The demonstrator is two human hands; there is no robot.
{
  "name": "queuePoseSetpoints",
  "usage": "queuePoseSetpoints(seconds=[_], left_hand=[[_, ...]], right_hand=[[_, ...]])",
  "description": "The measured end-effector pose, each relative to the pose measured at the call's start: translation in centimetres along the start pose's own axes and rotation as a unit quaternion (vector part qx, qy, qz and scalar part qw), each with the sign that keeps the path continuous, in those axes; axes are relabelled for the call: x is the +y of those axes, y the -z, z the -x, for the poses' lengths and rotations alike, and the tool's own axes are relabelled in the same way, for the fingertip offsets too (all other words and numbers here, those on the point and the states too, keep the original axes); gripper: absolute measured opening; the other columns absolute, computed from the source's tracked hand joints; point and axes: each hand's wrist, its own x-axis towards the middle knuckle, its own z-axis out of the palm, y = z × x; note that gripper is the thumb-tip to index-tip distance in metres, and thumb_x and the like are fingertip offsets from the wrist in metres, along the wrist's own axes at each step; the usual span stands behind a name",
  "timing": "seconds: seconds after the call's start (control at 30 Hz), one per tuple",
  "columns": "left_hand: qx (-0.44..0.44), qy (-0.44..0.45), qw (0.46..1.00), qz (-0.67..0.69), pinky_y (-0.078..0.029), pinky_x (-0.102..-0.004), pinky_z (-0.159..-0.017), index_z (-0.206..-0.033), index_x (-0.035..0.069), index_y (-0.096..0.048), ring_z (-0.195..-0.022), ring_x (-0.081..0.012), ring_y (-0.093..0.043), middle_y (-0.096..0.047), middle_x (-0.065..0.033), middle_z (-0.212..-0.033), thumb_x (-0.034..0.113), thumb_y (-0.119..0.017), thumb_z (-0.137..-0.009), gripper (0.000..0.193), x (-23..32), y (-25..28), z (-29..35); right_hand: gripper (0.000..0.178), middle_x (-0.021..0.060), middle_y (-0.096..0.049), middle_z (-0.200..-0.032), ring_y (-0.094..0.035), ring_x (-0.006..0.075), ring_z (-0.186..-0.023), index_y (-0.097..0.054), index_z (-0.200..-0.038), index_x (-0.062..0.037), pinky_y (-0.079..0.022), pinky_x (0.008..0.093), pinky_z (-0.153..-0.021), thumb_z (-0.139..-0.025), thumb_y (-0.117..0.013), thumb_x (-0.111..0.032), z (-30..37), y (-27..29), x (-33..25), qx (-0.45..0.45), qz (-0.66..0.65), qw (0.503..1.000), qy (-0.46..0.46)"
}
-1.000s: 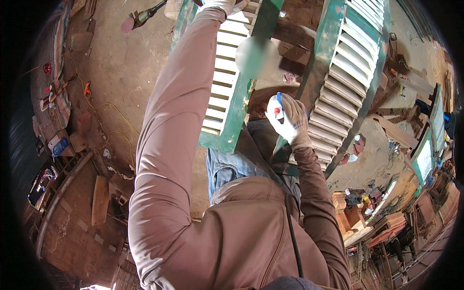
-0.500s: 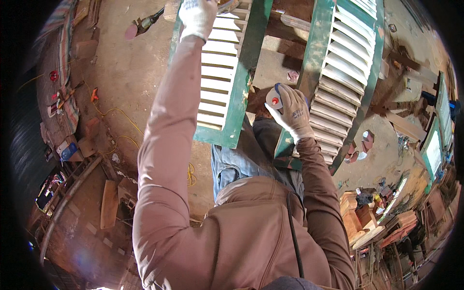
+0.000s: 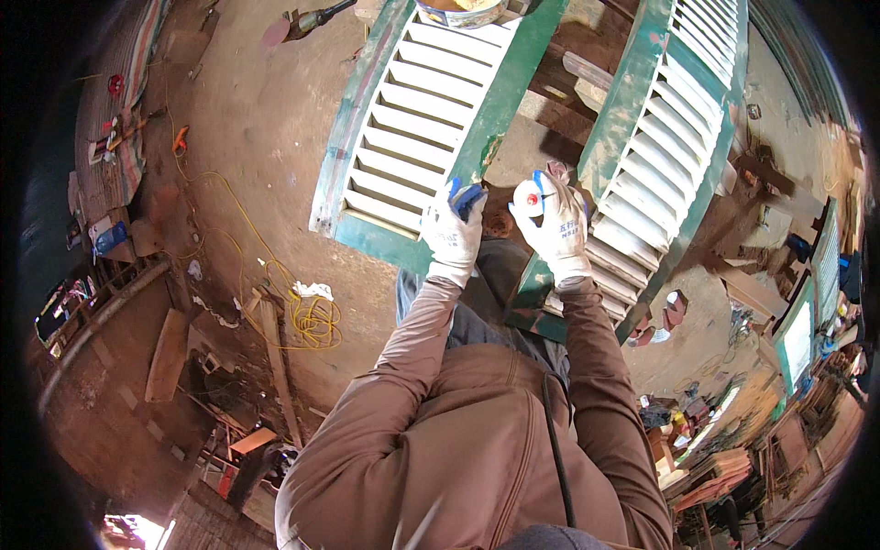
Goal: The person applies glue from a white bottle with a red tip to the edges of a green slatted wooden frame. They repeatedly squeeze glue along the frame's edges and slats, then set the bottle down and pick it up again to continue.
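Observation:
My right hand (image 3: 556, 225), in a white glove with blue on its fingers, is closed round a pale round object (image 3: 529, 196) with a red centre. What kind of object it is cannot be made out. My left hand (image 3: 451, 234), gloved the same way, is raised just to the left of it. Its fingers are curled but apart, with nothing plainly seen in them. Behind my left hand lies a green-framed louvred shutter (image 3: 501, 117) with white slats. A second green louvred shutter (image 3: 600, 188) slants away beyond my right hand.
A round tub (image 3: 463, 14) stands on the left shutter's far part. An angle grinder (image 3: 307, 23) lies on the floor at far left. Yellow cable (image 3: 312, 321) is coiled on the left floor near wooden planks (image 3: 278, 353). Timber (image 3: 747, 284) lies at right.
My left hand has come back from the far end of the left shutter, leaving the tub there, and is now beside my right hand. The right hand still holds the round object.

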Motion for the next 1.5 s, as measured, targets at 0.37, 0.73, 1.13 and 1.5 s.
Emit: queuePoseSetpoints(seconds=[0.37, 0.73, 1.13, 1.5], left_hand=[[0.034, -0.033, 0.997, -0.064, -0.046, -0.0447, -0.088, -0.128, 0.013, -0.067, -0.088, -0.0313, -0.067, -0.073, -0.0085, -0.102, 0.034, -0.091, -0.080, 0.058, -0.1, -1.7, -0.1], [0.026, 0.042, 0.997, -0.062, -0.040, -0.0484, -0.098, -0.149, 0.012, -0.051, -0.106, -0.0301, -0.060, -0.067, -0.0079, -0.111, 0.040, -0.092, -0.074, 0.090, 0.6, -2.3, -0.5], [-0.032, 0.056, 0.994, -0.092, -0.036, -0.0553, -0.109, -0.159, 0.005, -0.035, -0.131, -0.0389, -0.049, -0.053, -0.0191, -0.140, 0.052, -0.097, -0.064, 0.123, 0.2, 2.4, -3.4], [-0.124, 0.056, 0.970, -0.201, -0.006, -0.0710, -0.124, -0.167, 0.007, -0.018, -0.157, -0.0537, -0.013, -0.026, -0.0241, -0.169, 0.069, -0.088, -0.066, 0.138, -2.3, 1.5, -5.0]], right_hand=[[0.074, 0.0172, -0.071, -0.125, -0.068, 0.0369, -0.117, -0.057, -0.140, -0.0058, -0.049, 0.0490, -0.101, -0.081, -0.089, -0.037, -0.1, 0.1, 0.0, -0.007, 0.003, 1.000, 0.001], [0.071, 0.0195, -0.071, -0.123, -0.070, 0.0373, -0.111, -0.058, -0.138, -0.0039, -0.051, 0.0480, -0.097, -0.081, -0.089, -0.034, -0.4, 0.6, -0.3, 0.002, 0.004, 1.000, 0.020], [0.073, 0.0188, -0.070, -0.125, -0.069, 0.0366, -0.113, -0.057, -0.139, -0.0049, -0.051, 0.0482, -0.097, -0.081, -0.089, -0.034, -0.2, 0.5, -0.1, 0.002, 0.000, 1.000, 0.012], [0.074, 0.0173, -0.069, -0.129, -0.068, 0.0350, -0.117, -0.057, -0.139, -0.0053, -0.049, 0.0490, -0.100, -0.081, -0.089, -0.037, 0.0, 0.0, 0.2, -0.005, -0.004, 1.000, 0.011]])
